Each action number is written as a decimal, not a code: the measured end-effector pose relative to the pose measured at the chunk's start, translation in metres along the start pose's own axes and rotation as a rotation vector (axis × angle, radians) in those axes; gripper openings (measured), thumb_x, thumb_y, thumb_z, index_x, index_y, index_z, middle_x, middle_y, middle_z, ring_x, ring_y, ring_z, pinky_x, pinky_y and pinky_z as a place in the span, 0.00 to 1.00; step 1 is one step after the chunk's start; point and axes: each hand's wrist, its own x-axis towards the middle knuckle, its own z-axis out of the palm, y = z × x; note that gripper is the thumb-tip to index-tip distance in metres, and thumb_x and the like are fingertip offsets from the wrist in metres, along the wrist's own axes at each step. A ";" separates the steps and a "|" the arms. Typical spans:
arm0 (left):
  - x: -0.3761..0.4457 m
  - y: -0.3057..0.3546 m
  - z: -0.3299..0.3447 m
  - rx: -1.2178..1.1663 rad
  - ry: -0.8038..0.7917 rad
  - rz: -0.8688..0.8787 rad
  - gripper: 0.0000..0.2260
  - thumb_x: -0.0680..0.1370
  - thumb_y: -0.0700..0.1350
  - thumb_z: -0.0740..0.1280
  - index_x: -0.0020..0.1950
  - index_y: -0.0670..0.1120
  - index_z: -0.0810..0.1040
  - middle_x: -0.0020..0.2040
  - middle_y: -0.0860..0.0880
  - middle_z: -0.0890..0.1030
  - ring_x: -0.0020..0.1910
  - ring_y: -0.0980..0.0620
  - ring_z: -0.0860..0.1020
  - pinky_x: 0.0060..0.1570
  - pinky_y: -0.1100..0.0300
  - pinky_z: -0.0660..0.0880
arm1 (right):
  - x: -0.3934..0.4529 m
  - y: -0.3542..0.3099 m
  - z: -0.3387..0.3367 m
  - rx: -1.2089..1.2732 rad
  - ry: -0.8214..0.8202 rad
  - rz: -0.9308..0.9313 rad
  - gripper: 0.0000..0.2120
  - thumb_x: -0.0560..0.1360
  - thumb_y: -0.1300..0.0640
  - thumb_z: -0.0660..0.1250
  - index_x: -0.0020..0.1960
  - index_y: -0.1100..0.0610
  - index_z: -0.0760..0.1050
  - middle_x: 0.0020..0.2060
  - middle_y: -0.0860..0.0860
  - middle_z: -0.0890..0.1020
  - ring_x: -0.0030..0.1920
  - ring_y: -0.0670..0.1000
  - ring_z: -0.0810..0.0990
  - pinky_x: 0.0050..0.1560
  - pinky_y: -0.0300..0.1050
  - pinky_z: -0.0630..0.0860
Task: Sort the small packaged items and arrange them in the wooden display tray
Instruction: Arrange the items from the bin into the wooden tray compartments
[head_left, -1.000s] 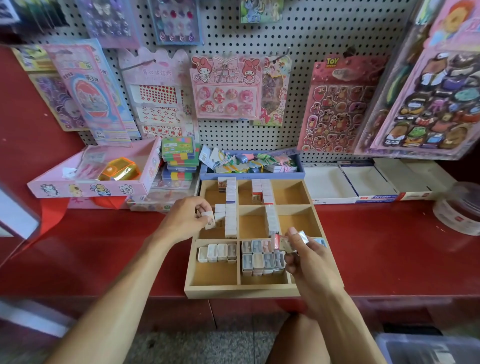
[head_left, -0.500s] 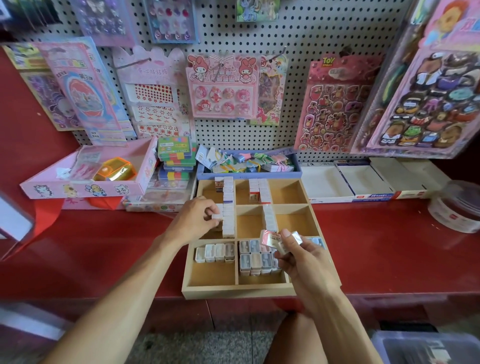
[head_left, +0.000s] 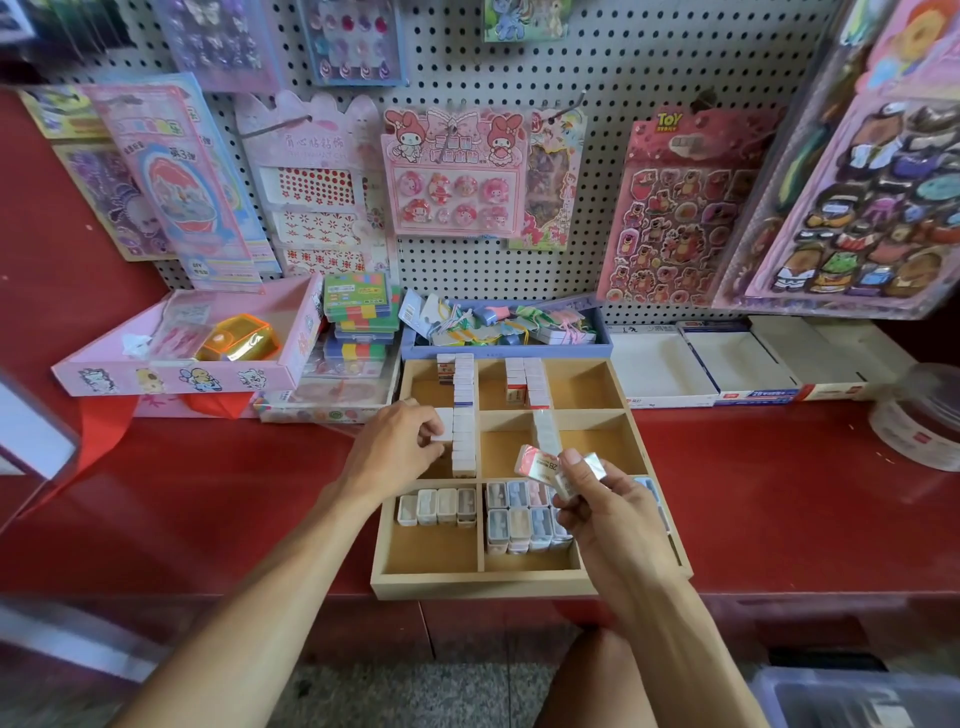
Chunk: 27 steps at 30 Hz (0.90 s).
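A wooden display tray (head_left: 483, 586) with several compartments lies on the red counter. Rows of small white packaged erasers (head_left: 463, 415) stand in its left and middle compartments. Small pastel cases (head_left: 519, 514) fill the front ones. My left hand (head_left: 400, 447) pinches a white eraser (head_left: 442, 427) beside the long left row, in the middle-left compartment. My right hand (head_left: 608, 514) holds a few wrapped erasers (head_left: 540, 466) above the front middle of the tray, thumb on top.
A blue box of tagged trinkets (head_left: 504, 332) sits behind the tray. A pink box (head_left: 176, 374) with an orange case stands at left, white cartons (head_left: 711, 369) at right, a tape roll (head_left: 919, 426) far right. Sticker packs hang on the pegboard (head_left: 597, 62).
My right hand has lifted its wrapped erasers up and slightly left over the tray. My left hand has stayed at the left row, still pinching its eraser.
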 end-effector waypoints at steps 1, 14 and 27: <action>0.001 0.001 -0.004 -0.004 0.026 -0.033 0.05 0.72 0.41 0.75 0.45 0.48 0.82 0.42 0.54 0.80 0.39 0.58 0.79 0.45 0.56 0.78 | 0.001 0.000 0.001 0.000 0.001 -0.004 0.11 0.66 0.50 0.74 0.41 0.58 0.81 0.31 0.51 0.79 0.31 0.45 0.75 0.36 0.40 0.73; 0.009 0.090 -0.027 -0.643 -0.283 -0.031 0.13 0.72 0.38 0.76 0.53 0.49 0.82 0.46 0.52 0.83 0.41 0.58 0.80 0.43 0.65 0.77 | 0.016 -0.020 0.013 -0.079 -0.009 -0.132 0.09 0.75 0.54 0.71 0.43 0.60 0.82 0.31 0.49 0.81 0.30 0.44 0.76 0.33 0.36 0.73; 0.103 0.071 0.036 0.065 -0.146 0.005 0.09 0.72 0.37 0.73 0.43 0.51 0.77 0.48 0.49 0.82 0.49 0.48 0.79 0.48 0.52 0.77 | 0.025 -0.025 -0.037 -0.270 0.150 -0.183 0.08 0.76 0.60 0.72 0.53 0.62 0.78 0.41 0.52 0.87 0.36 0.52 0.83 0.43 0.55 0.80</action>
